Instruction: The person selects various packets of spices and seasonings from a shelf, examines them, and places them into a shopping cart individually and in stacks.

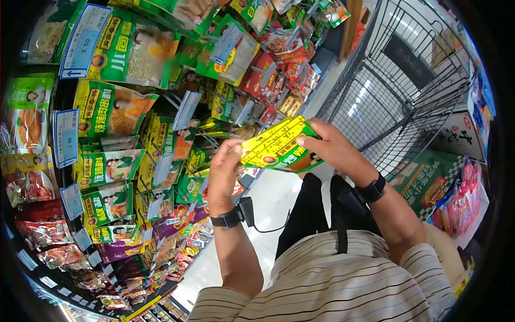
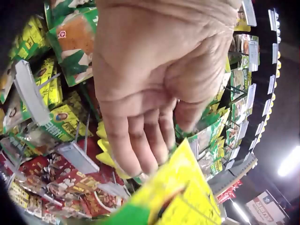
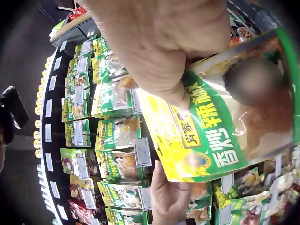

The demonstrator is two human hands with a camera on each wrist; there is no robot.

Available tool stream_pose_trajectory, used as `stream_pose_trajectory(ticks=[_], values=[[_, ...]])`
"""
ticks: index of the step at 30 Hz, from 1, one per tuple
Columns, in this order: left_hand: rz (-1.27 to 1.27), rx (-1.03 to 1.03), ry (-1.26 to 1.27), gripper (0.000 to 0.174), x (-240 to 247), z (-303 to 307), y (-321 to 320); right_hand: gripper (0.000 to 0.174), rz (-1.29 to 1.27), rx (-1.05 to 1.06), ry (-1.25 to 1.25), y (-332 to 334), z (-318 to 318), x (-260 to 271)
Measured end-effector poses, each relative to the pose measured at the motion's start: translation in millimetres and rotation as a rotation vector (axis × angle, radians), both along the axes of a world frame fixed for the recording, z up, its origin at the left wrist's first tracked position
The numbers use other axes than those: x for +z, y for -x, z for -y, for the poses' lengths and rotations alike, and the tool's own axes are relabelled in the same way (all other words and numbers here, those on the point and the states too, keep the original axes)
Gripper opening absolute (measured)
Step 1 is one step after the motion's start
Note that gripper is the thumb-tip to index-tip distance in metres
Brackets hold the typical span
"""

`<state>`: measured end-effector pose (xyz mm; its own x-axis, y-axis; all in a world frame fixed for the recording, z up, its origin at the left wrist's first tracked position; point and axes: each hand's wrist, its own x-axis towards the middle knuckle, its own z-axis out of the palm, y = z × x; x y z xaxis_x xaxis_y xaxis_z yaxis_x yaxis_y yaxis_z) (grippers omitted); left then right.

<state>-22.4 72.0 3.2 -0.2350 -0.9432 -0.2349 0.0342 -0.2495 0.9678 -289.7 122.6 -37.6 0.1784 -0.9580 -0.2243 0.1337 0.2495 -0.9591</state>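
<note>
My right hand [image 1: 335,147] pinches a yellow and green seasoning packet [image 1: 284,147], thumb on its printed front and the other fingers behind it. In the right wrist view the packet [image 3: 220,126] shows large characters and a clear window with brown contents. At the packet's other end is my left hand [image 1: 225,166], its fingertips close to the yellow edge. Seen from the left wrist, that hand [image 2: 150,93] has loosely bent fingers, with the yellow corner [image 2: 183,173] just past the fingertips and thumb.
Hanging seasoning packets [image 1: 115,107] fill the rack on the left, with blue price tags [image 1: 67,137] sticking out. A wire shopping cart [image 1: 397,102] stands ahead on the right. Beside it are a green bag [image 1: 429,180] and pink packages [image 1: 464,198]. Pale floor [image 1: 268,204] lies below.
</note>
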Motion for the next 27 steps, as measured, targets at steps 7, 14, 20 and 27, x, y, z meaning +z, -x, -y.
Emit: stream_pose_trajectory(ticks=[7, 14, 20, 27], values=[[0.078, 0.431, 0.382, 0.044, -15, 94, -30, 0.024, -0.189, -0.087, 0.123, 9, -9, 3], [0.893, 0.597, 0.82, 0.038, -62, 196, -79, 0.023, -0.223, -0.074, 0.043, 7, -20, 8], [1.374, 0.639, 0.908, 0.037, -94, 259, -107, 0.023, -0.139, -0.12, -0.023, -1, -19, 6], [1.517, 0.489, 0.832, 0.038, -132, 299, -139, 0.023, -0.086, -0.136, -0.051, -8, -9, 9]])
